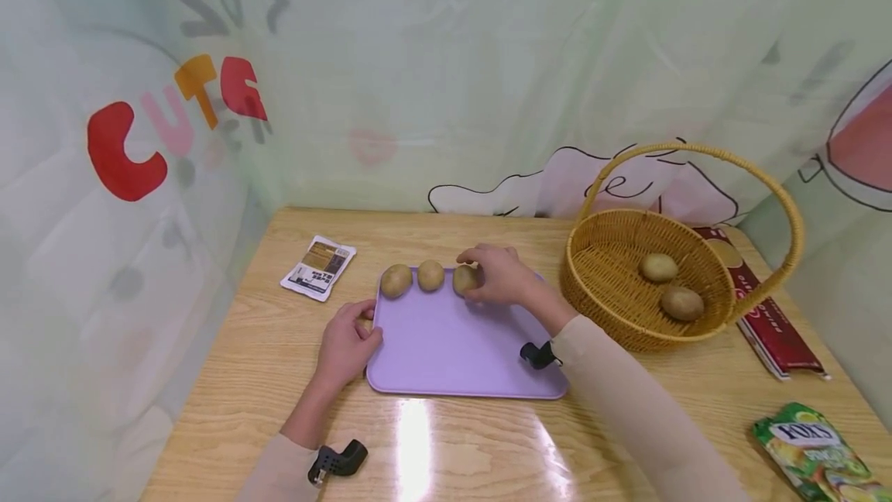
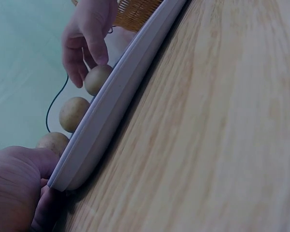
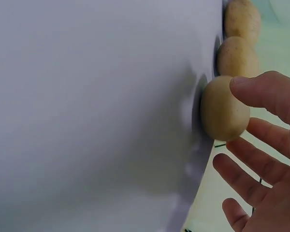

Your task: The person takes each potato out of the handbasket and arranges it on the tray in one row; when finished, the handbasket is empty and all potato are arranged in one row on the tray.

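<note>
A lilac tray point(image 1: 453, 355) lies on the wooden table, with three potatoes in a row along its far edge. The left potato point(image 1: 396, 281) and the middle potato point(image 1: 430, 276) sit side by side. At the third potato point(image 3: 224, 108), my right hand point(image 1: 498, 276) has thumb and forefinger around it, the other fingers spread apart. This potato rests against the tray surface in the right wrist view. My left hand point(image 1: 348, 343) holds the tray's left edge, thumb by the rim; its other fingers are partly hidden in the left wrist view.
A wicker basket point(image 1: 599, 316) with a tall handle stands at the right, two potatoes point(image 1: 670, 285) inside. Beside it lies a dark red packet point(image 1: 777, 328). A green FOX'S bag point(image 1: 818, 452) is at the front right, a white-and-brown sachet point(image 1: 319, 268) at the back left.
</note>
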The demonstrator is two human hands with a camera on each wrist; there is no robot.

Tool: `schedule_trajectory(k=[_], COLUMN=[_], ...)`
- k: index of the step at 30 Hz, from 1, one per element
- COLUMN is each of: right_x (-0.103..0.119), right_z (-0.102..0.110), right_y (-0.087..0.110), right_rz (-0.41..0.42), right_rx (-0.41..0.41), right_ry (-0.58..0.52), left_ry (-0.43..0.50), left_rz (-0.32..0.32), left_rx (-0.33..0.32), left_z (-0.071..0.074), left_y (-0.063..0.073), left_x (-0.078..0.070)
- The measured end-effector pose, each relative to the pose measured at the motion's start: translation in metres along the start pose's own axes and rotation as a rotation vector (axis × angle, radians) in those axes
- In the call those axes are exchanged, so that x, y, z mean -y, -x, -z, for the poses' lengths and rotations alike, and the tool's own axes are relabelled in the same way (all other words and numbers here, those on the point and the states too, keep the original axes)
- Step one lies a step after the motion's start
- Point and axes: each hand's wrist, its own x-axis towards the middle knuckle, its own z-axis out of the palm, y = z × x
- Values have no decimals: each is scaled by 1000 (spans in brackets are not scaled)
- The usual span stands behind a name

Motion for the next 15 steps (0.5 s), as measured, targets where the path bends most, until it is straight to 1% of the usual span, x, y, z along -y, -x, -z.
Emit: schedule_trajectory(k=[7,15], right_x=[-8,-12], right_z=[13,36], right_y=[14,29], right_rz=[5,8], right_rx=[-15,-26], right_ry=[-11,-93], left_ry=[-7,-12], left_rz=[-8,-4], left_rx=[3,-3], left_z=[-1,0], left_y=[1,2], left_x=[0,1])
